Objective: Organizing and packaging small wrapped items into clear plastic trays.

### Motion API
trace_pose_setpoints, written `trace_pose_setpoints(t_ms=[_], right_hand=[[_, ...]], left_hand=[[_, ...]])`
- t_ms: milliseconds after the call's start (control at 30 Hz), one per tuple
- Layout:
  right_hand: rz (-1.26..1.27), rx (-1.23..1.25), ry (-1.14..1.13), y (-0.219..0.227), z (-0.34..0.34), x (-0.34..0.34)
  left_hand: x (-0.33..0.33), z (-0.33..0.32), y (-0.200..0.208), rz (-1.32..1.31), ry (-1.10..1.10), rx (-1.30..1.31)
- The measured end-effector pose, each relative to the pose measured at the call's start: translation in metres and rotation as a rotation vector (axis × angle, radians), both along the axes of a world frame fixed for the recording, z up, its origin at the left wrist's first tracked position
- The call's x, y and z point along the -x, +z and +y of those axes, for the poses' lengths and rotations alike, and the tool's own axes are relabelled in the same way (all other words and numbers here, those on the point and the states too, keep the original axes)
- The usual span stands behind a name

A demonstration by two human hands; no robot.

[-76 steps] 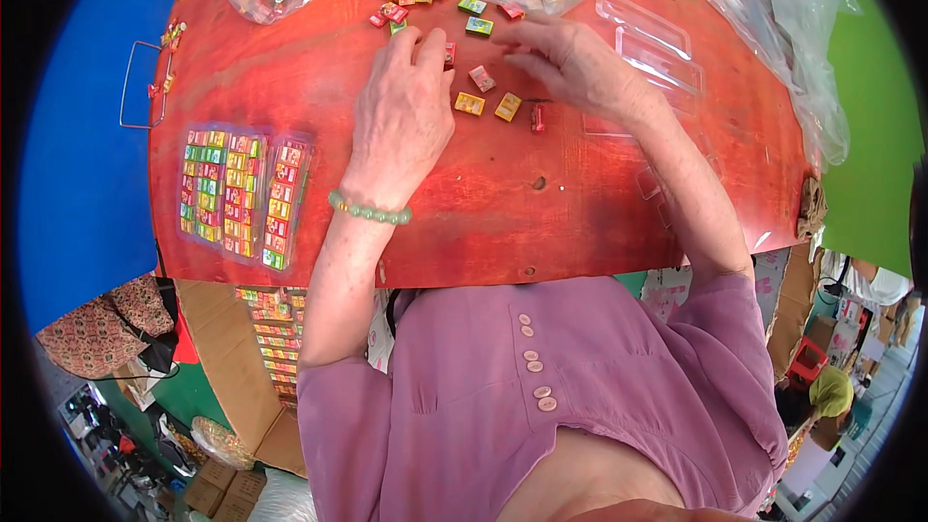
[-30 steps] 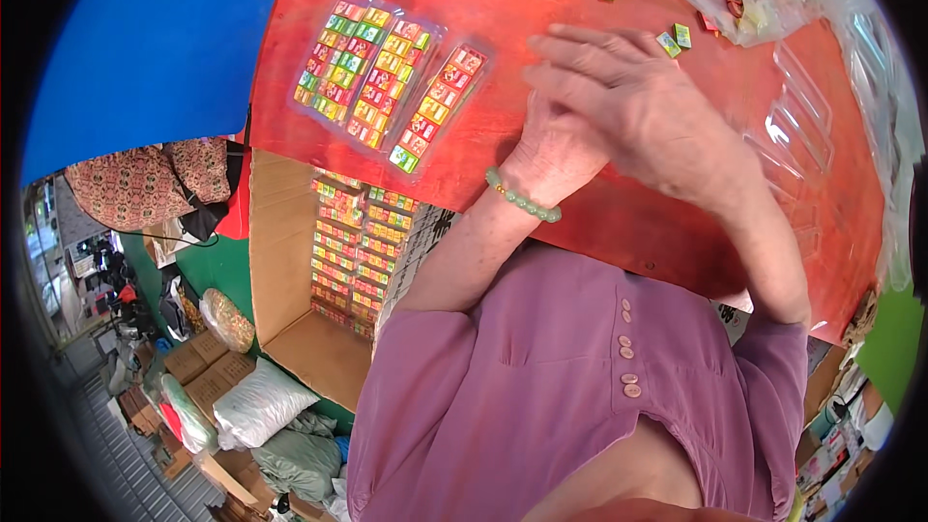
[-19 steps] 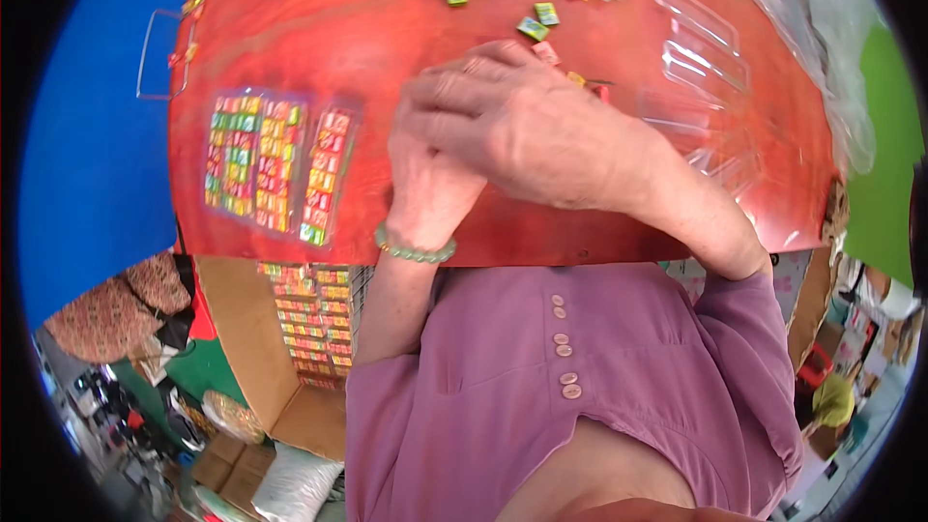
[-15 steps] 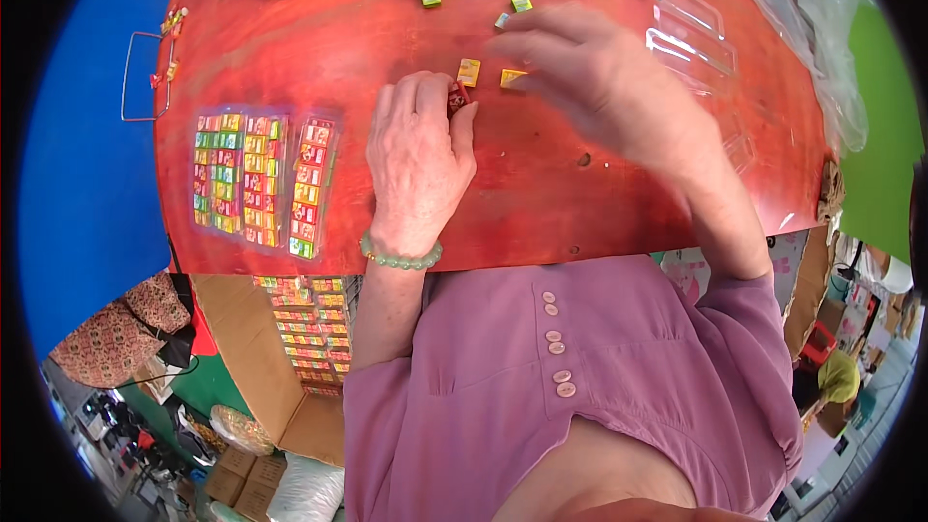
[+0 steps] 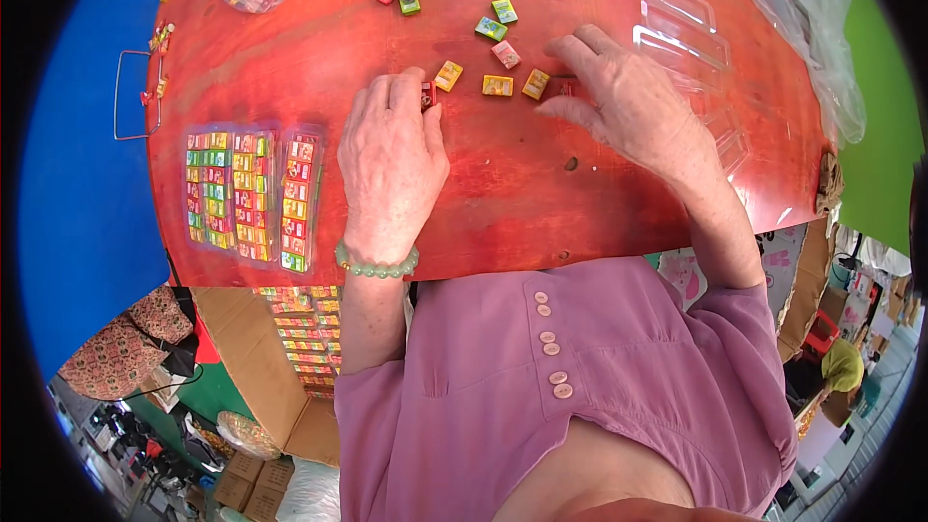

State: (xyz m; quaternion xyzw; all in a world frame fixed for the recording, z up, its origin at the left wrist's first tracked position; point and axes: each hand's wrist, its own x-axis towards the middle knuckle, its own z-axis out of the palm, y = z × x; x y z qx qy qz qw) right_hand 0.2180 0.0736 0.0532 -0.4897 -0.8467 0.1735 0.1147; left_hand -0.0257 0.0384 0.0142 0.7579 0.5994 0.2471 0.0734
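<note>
It looks like the step is picking up little boxes. The left hand (image 5: 391,155) seems to pinch a little red box (image 5: 428,95) between its thumb and first finger, on or over the red bench (image 5: 503,203). The right hand (image 5: 638,101) has its thumb and fingers spread apart, just beside a yellow box (image 5: 536,85). To take that one, the right fingers need to come in and squeeze its sides gently.
</note>
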Motion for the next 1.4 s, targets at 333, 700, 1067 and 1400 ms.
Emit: trace_pose_setpoints(t_ms=[333, 700, 1067, 1400], right_hand=[[0.058, 0.115, -0.029, -0.016, -0.003, -0.010], [-0.167, 0.121, 0.041, 0.011, 0.012, 0.007], [0.025, 0.179, 0.102, 0.001, 0.029, 0.015], [0.061, 0.099, 0.015, -0.012, 0.022, 0.009]], left_hand=[[0.006, 0.010, 0.003, -0.100, -0.032, 0.089], [0.005, 0.020, 0.017, 0.164, -0.098, 0.097], [0.012, 0.033, 0.009, -0.167, -0.282, 0.126], [-0.001, 0.028, -0.003, -0.225, -0.268, 0.120]])
